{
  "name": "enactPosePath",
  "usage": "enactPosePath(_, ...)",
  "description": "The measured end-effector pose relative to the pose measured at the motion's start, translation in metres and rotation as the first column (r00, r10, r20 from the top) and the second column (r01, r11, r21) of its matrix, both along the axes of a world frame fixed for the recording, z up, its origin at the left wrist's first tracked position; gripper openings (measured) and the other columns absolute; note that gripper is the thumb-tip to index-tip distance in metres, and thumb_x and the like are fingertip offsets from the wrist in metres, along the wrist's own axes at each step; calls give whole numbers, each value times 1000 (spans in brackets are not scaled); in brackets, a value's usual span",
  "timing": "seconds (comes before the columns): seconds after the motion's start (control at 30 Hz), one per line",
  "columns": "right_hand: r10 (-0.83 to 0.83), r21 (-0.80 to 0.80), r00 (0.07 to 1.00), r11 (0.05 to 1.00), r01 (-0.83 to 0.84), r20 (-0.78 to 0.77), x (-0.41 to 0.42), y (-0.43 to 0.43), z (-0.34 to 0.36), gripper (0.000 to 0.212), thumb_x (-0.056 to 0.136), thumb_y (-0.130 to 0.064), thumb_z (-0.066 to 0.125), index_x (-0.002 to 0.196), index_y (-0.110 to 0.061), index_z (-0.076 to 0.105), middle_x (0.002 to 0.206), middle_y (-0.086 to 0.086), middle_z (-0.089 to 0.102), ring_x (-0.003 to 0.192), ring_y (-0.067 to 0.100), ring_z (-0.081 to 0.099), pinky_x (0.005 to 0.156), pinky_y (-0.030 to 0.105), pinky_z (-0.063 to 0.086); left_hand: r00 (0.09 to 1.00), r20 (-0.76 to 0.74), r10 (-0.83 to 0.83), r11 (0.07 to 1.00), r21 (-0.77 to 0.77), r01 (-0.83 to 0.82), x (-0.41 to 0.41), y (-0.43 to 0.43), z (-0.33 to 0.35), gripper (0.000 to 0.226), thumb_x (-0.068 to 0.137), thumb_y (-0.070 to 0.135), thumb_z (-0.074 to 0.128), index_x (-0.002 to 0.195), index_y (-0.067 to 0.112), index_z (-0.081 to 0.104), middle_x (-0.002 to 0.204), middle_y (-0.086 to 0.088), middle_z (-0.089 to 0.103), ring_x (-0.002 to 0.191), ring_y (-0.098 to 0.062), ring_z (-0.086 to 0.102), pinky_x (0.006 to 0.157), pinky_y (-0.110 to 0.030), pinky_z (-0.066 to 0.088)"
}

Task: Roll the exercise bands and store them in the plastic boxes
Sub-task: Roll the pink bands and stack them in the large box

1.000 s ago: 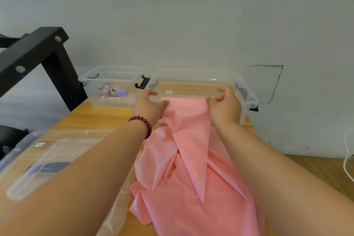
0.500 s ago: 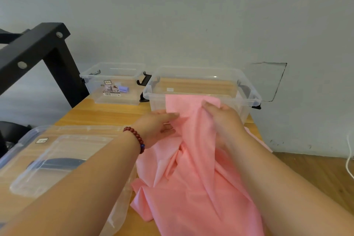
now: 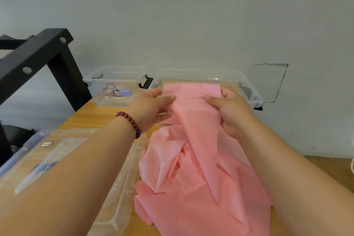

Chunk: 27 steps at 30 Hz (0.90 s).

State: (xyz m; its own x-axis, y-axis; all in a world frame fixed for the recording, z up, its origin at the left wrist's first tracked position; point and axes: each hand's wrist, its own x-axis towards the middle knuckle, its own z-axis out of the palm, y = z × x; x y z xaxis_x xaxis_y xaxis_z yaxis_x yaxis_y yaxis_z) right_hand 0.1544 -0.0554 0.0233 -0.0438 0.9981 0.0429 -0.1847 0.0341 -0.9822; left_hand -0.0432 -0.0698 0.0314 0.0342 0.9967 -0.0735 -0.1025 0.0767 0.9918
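A wide pink exercise band (image 3: 197, 168) lies crumpled on the wooden table (image 3: 92, 115), its far end lifted in front of a clear plastic box (image 3: 251, 96). My left hand (image 3: 151, 107), with a red bead bracelet at the wrist, pinches the band's left edge near that end. My right hand (image 3: 231, 109) grips the right edge, thumb on top. The band's end edge is stretched flat between both hands. A second, smaller clear box (image 3: 115, 86) stands to the left and holds a small purple roll (image 3: 125, 92).
Clear box lids (image 3: 63, 159) lie on the table at the left under my left forearm. A black metal frame (image 3: 44, 59) rises at the far left. The grey wall stands close behind the boxes. A white cable (image 3: 352, 161) hangs at the right edge.
Both hands shifted along the band and raised its far end again. The end is now spread flat between them, where half a second ago it was bunched lower down.
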Motion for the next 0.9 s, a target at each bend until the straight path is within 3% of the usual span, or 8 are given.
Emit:
enactPosePath(0.07, -103, -3, 994, 995, 104, 28, -2, 8, -1, 9, 89, -10, 65, 93, -18, 69, 86, 5, 68, 74, 21, 60, 62, 31, 47, 992, -10, 124, 992, 14, -124, 2, 5, 3, 2, 90, 14, 66, 91, 15, 65, 75, 0, 62, 56, -7, 56, 54, -18, 50)
enactPosePath(0.17, -250, -1, 964, 968, 251, 88, -4, 18, -4, 9, 90, -17, 66, 96, -23, 66, 92, 0, 66, 69, 16, 59, 49, 23, 45, 962, -38, 271, 961, 60, -269, 5, 16, 0, 7, 93, 19, 63, 85, 19, 64, 77, 1, 61, 63, -10, 55, 52, -20, 48)
enactPosePath(0.33, -477, 249, 769, 879, 407, 425, -7, 25, -10, 19, 90, -21, 65, 94, -18, 47, 77, -10, 49, 66, 11, 48, 50, 26, 29, 911, -183, 370, 928, 113, -355, 14, 29, -17, 19, 93, 21, 63, 110, 13, 63, 79, -6, 59, 60, -15, 56, 45, -20, 51)
enactPosePath(0.5, -524, 277, 690, 851, 447, 498, -14, 23, -18, 24, 92, -21, 62, 94, -14, 39, 71, -5, 43, 59, 7, 40, 49, 30, 23, 853, -161, 496, 868, 93, -487, 24, 34, -30, 26, 84, 29, 73, 85, 21, 48, 87, -9, 61, 61, -15, 57, 57, -27, 55)
enactPosePath(0.6, -520, 210, 727, 852, 480, 448, -13, 19, -29, 31, 90, -28, 66, 93, -13, 40, 74, -6, 43, 63, 15, 44, 54, 26, 31, 855, -88, 511, 859, 87, -504, 24, 28, -36, 28, 85, 33, 71, 92, 18, 48, 80, -6, 65, 60, -15, 63, 73, -34, 59)
enactPosePath(0.73, -412, -12, 843, 896, 443, 345, -9, 6, -52, 39, 85, -45, 68, 100, -12, 52, 84, -5, 54, 81, 19, 53, 62, 25, 36, 869, 83, 487, 864, 95, -494, 25, 12, -55, 23, 89, 27, 68, 93, 16, 49, 81, -6, 71, 77, -19, 72, 78, -36, 58)
enactPosePath(0.8, -291, -97, 911, 938, 331, 293, -12, 1, -64, 41, 82, -49, 69, 100, -12, 63, 92, 0, 66, 88, 23, 62, 81, 35, 49, 897, 181, 403, 914, -29, -405, 26, 6, -60, 22, 90, 28, 67, 99, 11, 54, 84, -8, 72, 80, -19, 72, 79, -34, 57)
enactPosePath(0.9, -231, -92, 954, 963, 252, 189, -17, -2, -69, 22, 80, -35, 72, 77, -15, 65, 79, 2, 69, 77, 23, 64, 72, 38, 52, 968, 190, 166, 973, -189, -130, 23, 4, -60, 32, 87, 30, 69, 104, 4, 61, 93, -9, 70, 88, -22, 69, 85, -34, 56)
